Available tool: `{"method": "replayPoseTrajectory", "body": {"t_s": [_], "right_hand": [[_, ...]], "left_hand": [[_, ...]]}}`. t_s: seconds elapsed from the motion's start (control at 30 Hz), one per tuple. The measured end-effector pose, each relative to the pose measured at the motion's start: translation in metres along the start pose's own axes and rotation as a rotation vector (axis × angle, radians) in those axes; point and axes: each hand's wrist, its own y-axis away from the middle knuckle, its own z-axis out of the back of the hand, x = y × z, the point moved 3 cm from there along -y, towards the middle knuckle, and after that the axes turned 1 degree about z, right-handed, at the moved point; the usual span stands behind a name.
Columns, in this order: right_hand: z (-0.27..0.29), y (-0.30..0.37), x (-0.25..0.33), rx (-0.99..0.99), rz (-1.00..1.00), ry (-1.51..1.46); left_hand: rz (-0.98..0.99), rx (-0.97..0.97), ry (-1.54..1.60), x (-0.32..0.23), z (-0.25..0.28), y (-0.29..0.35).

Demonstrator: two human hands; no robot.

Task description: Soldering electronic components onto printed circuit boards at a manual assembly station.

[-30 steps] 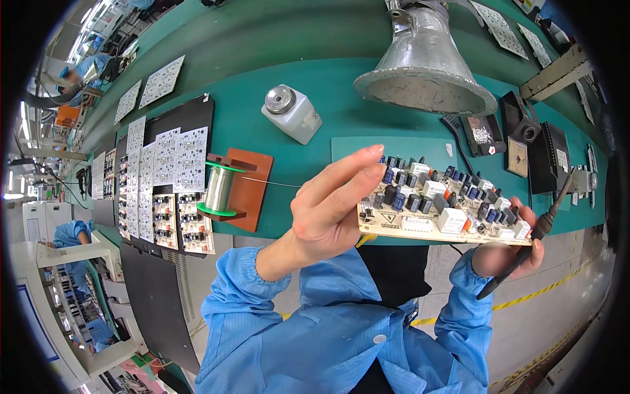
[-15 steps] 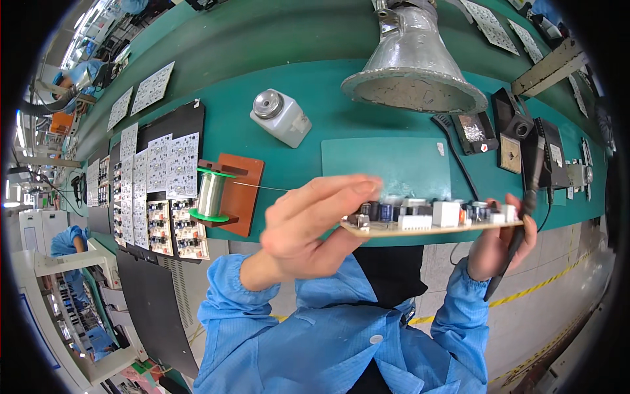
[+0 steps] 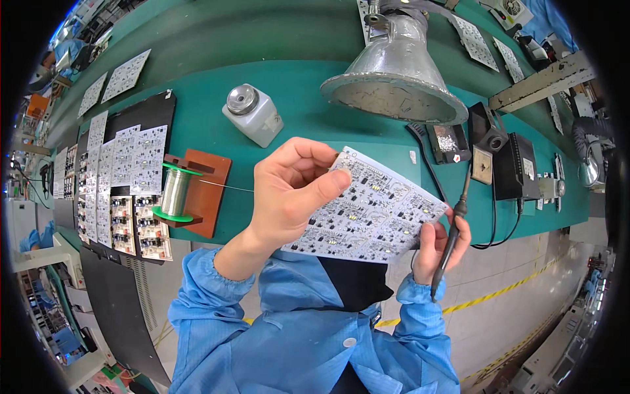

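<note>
Fingers closed, the left hand pinches the board at left; the right hand curls round the iron and the board's right edge.

We are in an electronics workshop: boards and a wire reel at nine o'clock, a metal hood at one, a soldering iron and yellow floor tape at four.

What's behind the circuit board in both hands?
Beyond the circuit board, part of the light green mat shows past its upper edge and the blue smock below its lower edge. Its far face and anything directly behind are hidden.
</note>
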Motion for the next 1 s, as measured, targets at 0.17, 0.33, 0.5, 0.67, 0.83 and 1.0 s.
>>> {"method": "replayPoseTrajectory", "body": {"t_s": [0.17, 0.33, 0.5, 0.67, 0.83, 1.0], "right_hand": [[0.007, -0.011, 0.014, -0.027, 0.443, 0.269], [-0.003, -0.017, 0.056, 0.211, 0.329, -0.347], [-0.043, -0.046, 0.078, 0.437, 0.268, -0.317], [-0.052, -0.044, 0.064, 0.461, 0.206, -0.385], [-0.055, -0.042, 0.06, 0.449, 0.2, -0.408], [-0.056, -0.041, 0.058, 0.452, 0.193, -0.391]], "left_hand": [[-0.016, 0.002, -0.002, 0.01, 0.003, -0.006], [-0.029, 0.042, 0.141, 0.016, 0.003, -0.007], [-0.011, 0.08, 0.098, 0.019, 0.004, -0.004], [-0.018, 0.04, 0.16, 0.022, 0.006, -0.003], [0.009, 0.017, 0.191, 0.025, 0.006, -0.003], [0.002, 0.029, 0.191, 0.023, 0.006, -0.002]]}}
